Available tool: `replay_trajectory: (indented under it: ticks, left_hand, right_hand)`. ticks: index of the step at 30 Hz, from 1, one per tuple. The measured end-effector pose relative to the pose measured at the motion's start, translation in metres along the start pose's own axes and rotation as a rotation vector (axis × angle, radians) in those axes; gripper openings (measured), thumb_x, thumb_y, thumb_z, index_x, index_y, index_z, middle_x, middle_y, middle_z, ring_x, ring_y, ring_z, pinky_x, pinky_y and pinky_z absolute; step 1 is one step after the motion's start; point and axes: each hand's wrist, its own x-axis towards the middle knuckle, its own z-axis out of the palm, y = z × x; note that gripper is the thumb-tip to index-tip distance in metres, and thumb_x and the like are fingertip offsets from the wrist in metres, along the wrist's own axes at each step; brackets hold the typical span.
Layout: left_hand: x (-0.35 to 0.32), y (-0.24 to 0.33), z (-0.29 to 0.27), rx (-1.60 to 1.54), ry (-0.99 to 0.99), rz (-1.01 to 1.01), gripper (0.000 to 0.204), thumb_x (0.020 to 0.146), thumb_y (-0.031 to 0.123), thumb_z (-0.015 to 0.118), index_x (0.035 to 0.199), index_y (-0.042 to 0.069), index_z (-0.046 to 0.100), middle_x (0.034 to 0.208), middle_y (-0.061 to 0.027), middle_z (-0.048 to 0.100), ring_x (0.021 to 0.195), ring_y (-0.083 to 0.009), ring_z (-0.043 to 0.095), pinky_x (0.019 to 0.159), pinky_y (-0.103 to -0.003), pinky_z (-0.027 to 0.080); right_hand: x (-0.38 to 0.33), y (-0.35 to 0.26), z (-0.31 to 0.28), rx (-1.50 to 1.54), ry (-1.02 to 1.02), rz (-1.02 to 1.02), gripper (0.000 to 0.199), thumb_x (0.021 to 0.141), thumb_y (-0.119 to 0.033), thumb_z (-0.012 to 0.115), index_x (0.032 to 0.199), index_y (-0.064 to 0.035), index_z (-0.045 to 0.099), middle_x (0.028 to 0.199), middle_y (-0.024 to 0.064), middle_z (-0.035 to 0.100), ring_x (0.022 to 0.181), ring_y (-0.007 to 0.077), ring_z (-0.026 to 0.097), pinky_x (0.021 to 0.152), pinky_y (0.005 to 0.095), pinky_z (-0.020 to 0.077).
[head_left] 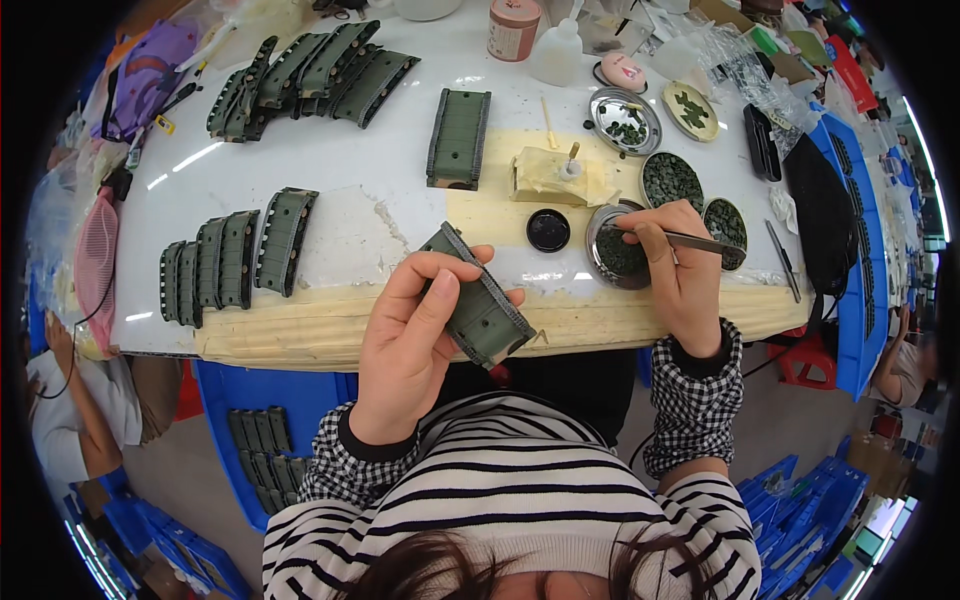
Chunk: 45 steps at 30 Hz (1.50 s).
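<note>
Above the table's front edge, my left hand (402, 345) is closed round the edge of a dark green curved panel (488, 318) with grey toothed long sides, held tilted. My right hand (682, 290) grips metal tweezers (694, 242). Their tips reach over a round metal dish (603, 268) of small dark green pieces. A shallow black cup (548, 230) stands left of that dish. Beyond it sits a tape-covered block (540, 178) with a small stick upright in it. Another green panel (460, 140) lies flat farther back.
Several green panels stand in a row (228, 260) at left, more in a stack (310, 75) at far left. Tins of green pieces (672, 180) crowd the right, with a dark pen-like tool (783, 255) beyond. A blue tray (225, 375) of panels sits below the table edge. People sit at both sides.
</note>
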Motion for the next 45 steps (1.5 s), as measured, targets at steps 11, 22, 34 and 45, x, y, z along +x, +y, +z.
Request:
replay_trajectory:
  ticks: [11,22,34,45]
  left_hand:
    - [0.008,-0.004,0.013,-0.167,-0.205,-0.229,0.027,0.105,0.027,0.034,0.105,0.003,0.048,0.120,-0.0111,0.050,0.103,-0.0209,0.062,0.083,-0.033,0.055]
    - [0.004,0.003,0.015,-0.140,-0.182,-0.249,0.026,0.105,0.029,0.034,0.094,0.008,0.044,0.090,-0.0011,0.046,0.085,-0.0108,0.053,0.075,-0.025,0.047]
    - [0.006,-0.004,0.009,-0.145,-0.194,-0.278,0.029,0.105,0.031,0.036,0.091,0.007,0.044,0.086,-0.0019,0.050,0.083,-0.0147,0.065,0.063,-0.024,0.054]
    - [0.007,-0.002,0.006,-0.153,-0.196,-0.269,0.029,0.105,0.031,0.037,0.090,0.007,0.044,0.083,-0.0003,0.049,0.073,-0.0074,0.059,0.064,-0.022,0.052]
  right_hand:
    - [0.004,-0.061,0.008,0.308,-0.173,-0.324,0.024,0.083,-0.022,0.068,0.098,-0.0045,0.071,0.085,0.0065,0.065,0.083,0.0256,0.056,0.078,0.0347,0.0463]
    - [0.007,-0.061,0.014,0.377,-0.226,-0.300,0.023,0.085,-0.024,0.066,0.095,-0.0036,0.071,0.085,0.0062,0.067,0.084,0.0267,0.057,0.078,0.0350,0.0467]
    - [0.011,-0.060,0.018,0.438,-0.253,-0.268,0.018,0.088,-0.018,0.061,0.093,-0.0034,0.070,0.078,0.0056,0.066,0.084,0.0259,0.057,0.083,0.0358,0.0450]
    - [0.013,-0.066,0.017,0.347,-0.241,-0.321,0.016,0.079,-0.012,0.067,0.093,-0.0032,0.070,0.083,0.0052,0.067,0.083,0.0268,0.057,0.077,0.0349,0.0475]
